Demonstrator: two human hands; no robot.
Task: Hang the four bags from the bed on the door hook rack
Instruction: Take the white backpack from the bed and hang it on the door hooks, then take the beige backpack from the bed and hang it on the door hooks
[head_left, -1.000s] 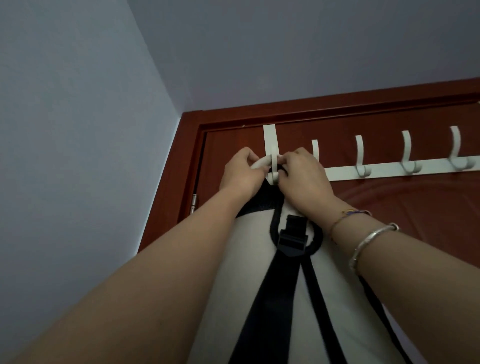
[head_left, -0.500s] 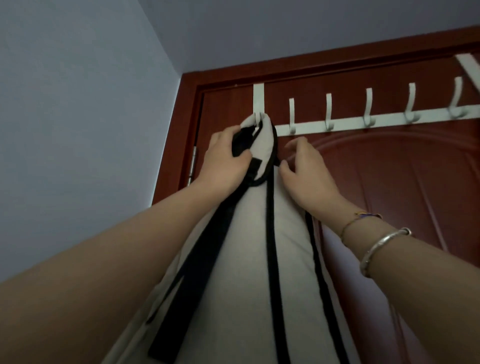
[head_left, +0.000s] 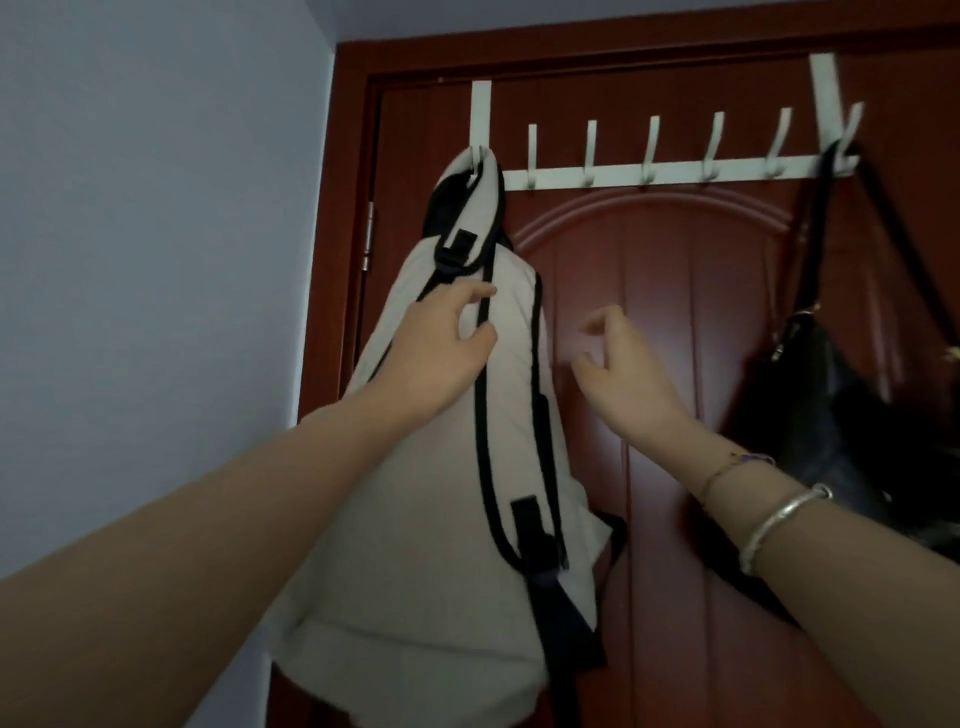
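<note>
A white backpack (head_left: 441, 493) with black straps hangs by its top loop from the leftmost hook of the white door hook rack (head_left: 649, 176). My left hand (head_left: 441, 348) rests against the backpack's upper part, fingers apart around a black strap without gripping it. My right hand (head_left: 618, 364) hovers to the right of the backpack, in front of the door, fingers loosely curled and holding nothing. A black shoulder bag (head_left: 841, 415) hangs from the rightmost hook of the rack. Several hooks between the two bags are bare.
The rack hangs over the top of a dark red wooden door (head_left: 675, 312). A pale blue wall (head_left: 156, 260) meets the door frame on the left. The bed and any other bags are out of view.
Both hands have let go of the backpack's top loop and dropped lower. The backpack now hangs on its own from the leftmost hook. The view has pulled back, showing the black bag.
</note>
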